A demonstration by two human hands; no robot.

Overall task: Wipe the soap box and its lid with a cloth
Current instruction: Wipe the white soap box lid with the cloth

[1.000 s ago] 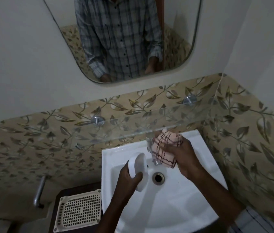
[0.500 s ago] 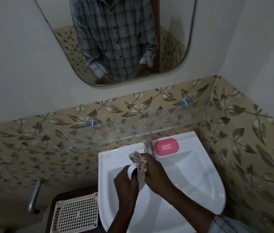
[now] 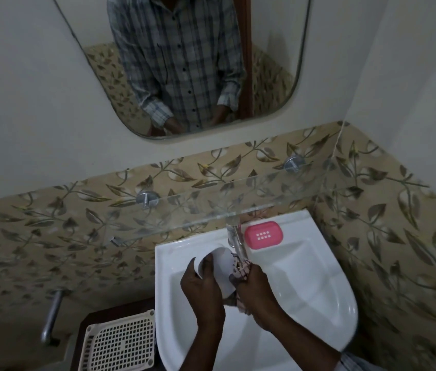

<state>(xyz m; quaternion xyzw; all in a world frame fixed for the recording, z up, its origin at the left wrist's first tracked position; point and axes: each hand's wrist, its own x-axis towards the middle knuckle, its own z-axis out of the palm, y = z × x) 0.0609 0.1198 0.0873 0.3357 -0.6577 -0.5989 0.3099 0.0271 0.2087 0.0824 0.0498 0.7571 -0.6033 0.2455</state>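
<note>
Over a white wash basin [image 3: 318,303], a person's left hand [image 3: 203,287] grips a white soap box lid [image 3: 223,266], fingers [image 3: 207,266] curled shut around its near rim. The lid stands on edge, its long axis running from about 5 o'clock up toward 11 o'clock, its broad face turned toward the right hand. The right hand [image 3: 258,290], just beside it at 3 o'clock, is closed on a bunched pink checked cloth [image 3: 239,271], which is pressed against the lid's face; how tightly those fingers close cannot be told, as the back of the hand hides them. A fold of cloth also shows below the lid, between the two wrists. Both forearms enter from the bottom edge, and a striped cuff [image 3: 356,364] shows at the right wrist.

At 8 o'clock from the hands, a cream perforated tray [image 3: 120,344] lies flat on a dark stand beside the basin. A metal pipe [image 3: 51,317] runs along the wall farther left.

Beyond the hands, at 12 o'clock, a chrome tap [image 3: 235,236] rises from the basin's back ledge, its spout touching or just above the cloth. Just right of the tap, at about 1 o'clock, the pink soap box [image 3: 263,235] rests on the ledge, long axis lying left to right, its drain slots facing up; whether it holds soap cannot be told.

Above runs a clear glass shelf [image 3: 211,210] held by two round metal brackets against leaf-patterned tiles [image 3: 385,223]. Farthest, a wall mirror [image 3: 273,76] reflects a checked shirt [image 3: 179,62] and both forearms.
</note>
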